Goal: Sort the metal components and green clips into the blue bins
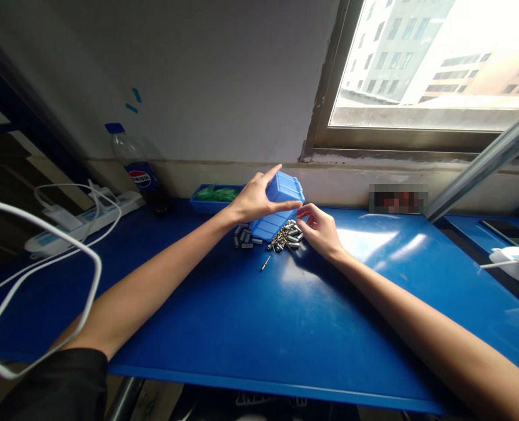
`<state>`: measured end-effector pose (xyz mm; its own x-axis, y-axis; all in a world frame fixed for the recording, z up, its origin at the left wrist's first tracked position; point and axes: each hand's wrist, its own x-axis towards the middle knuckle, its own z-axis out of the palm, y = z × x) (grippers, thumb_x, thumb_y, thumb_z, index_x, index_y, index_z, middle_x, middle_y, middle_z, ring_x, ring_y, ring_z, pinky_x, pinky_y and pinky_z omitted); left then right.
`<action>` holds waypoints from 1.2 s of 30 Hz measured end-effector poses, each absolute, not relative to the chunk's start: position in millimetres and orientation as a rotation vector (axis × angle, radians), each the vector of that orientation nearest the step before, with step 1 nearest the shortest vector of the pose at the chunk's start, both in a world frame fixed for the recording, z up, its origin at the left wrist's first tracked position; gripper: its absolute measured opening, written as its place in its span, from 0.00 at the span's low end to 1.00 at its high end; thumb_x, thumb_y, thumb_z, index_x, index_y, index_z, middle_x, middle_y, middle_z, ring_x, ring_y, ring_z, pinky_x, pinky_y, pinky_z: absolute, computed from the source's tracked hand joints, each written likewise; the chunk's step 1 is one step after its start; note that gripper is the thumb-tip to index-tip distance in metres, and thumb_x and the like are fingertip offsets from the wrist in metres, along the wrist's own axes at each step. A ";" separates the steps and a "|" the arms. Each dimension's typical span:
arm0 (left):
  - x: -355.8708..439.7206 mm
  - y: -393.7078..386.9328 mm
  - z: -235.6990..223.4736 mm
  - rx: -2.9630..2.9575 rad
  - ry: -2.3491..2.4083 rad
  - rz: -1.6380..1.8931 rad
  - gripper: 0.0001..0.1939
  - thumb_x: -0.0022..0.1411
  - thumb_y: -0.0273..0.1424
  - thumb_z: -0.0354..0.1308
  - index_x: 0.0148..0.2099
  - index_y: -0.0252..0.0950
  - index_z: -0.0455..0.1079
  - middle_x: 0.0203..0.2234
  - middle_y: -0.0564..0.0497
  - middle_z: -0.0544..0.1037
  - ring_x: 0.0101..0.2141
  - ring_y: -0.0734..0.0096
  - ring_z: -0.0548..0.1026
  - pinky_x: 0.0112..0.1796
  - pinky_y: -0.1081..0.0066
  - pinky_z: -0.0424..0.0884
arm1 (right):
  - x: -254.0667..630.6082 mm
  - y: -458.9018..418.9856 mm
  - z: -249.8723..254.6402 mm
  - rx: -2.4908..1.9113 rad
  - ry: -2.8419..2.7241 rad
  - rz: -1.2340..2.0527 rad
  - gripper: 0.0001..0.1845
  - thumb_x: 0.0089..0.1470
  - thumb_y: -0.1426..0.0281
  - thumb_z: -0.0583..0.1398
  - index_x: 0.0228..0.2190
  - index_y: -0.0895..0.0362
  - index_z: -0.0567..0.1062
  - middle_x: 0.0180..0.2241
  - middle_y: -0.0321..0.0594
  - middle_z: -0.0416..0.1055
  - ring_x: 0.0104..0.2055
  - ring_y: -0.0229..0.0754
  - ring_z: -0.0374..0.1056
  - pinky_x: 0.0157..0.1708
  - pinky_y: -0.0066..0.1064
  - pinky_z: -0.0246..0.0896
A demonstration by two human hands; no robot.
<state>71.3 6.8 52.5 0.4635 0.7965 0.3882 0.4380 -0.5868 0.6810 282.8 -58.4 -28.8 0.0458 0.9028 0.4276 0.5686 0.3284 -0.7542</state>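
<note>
The landmark is a loose pile of small metal parts (288,237), mostly short grey cylinders mixed with thin brass-coloured pins, on a blue table (198,327). Just above the pile, the left hand (255,197) grips a blue bin (286,186), its thumb stretched along the near side and its other fingers spread over the far side. The bin is tilted, its ribbed outer wall towards the viewer and its lower edge right by the pile; whether that edge touches the table cannot be told. Just right of the pile, the right hand (319,230) has its fingers curled in towards the bin's lower right corner; whether they touch the bin or pinch a part cannot be told.

A single pin (265,264) lies just in front of the pile, apart from it. From there a broad stretch of tabletop runs to the near table edge, well in front of the pile, and another wide, glossy stretch spreads to the pile's right.

Room is tighter behind: a shallow blue tray (211,206) with green material sits behind and left of the pile, close to the wall (220,88). Farther left of the pile stand a bottle (143,175) and, beyond it, a white power strip (44,241).
</note>
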 end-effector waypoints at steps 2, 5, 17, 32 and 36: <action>76.5 6.1 53.9 2.241 1.066 0.949 0.62 0.44 0.60 0.75 0.75 0.36 0.60 0.59 0.34 0.71 0.62 0.33 0.68 0.63 0.43 0.63 | 284.6 -60.6 -24.2 -1.170 -1.592 0.708 0.14 0.49 0.66 0.62 0.40 0.54 0.75 0.40 0.39 0.78 0.28 0.38 0.63 0.32 0.33 0.63; 85.8 3.6 55.1 2.238 1.092 0.961 0.63 0.44 0.61 0.74 0.75 0.38 0.58 0.60 0.35 0.70 0.63 0.33 0.67 0.64 0.44 0.62 | 283.7 -64.5 -18.7 -0.956 -1.545 1.127 0.20 0.48 0.64 0.68 0.44 0.54 0.76 0.41 0.38 0.77 0.28 0.37 0.65 0.28 0.30 0.61; 84.9 3.3 53.0 2.180 0.962 1.122 0.44 0.71 0.62 0.45 0.73 0.37 0.63 0.63 0.37 0.72 0.66 0.43 0.66 0.67 0.48 0.58 | 281.2 -61.4 -19.3 -0.794 -1.181 1.312 0.15 0.49 0.61 0.75 0.34 0.56 0.81 0.32 0.36 0.77 0.31 0.38 0.69 0.37 0.34 0.69; 47.9 13.4 -0.5 2.330 1.033 1.013 0.27 0.76 0.45 0.46 0.58 0.34 0.80 0.54 0.41 0.82 0.58 0.54 0.78 0.63 0.55 0.69 | 294.7 -54.9 5.1 -0.898 -1.222 0.896 0.19 0.57 0.50 0.67 0.41 0.49 0.71 0.33 0.33 0.70 0.21 0.33 0.60 0.23 0.30 0.62; 53.3 13.9 -10.8 2.518 0.956 0.975 0.20 0.71 0.39 0.55 0.54 0.35 0.82 0.54 0.41 0.82 0.57 0.53 0.78 0.63 0.53 0.70 | 305.4 -46.8 -2.8 -1.122 -1.368 0.610 0.22 0.58 0.46 0.64 0.38 0.52 0.73 0.37 0.38 0.71 0.26 0.40 0.73 0.27 0.33 0.69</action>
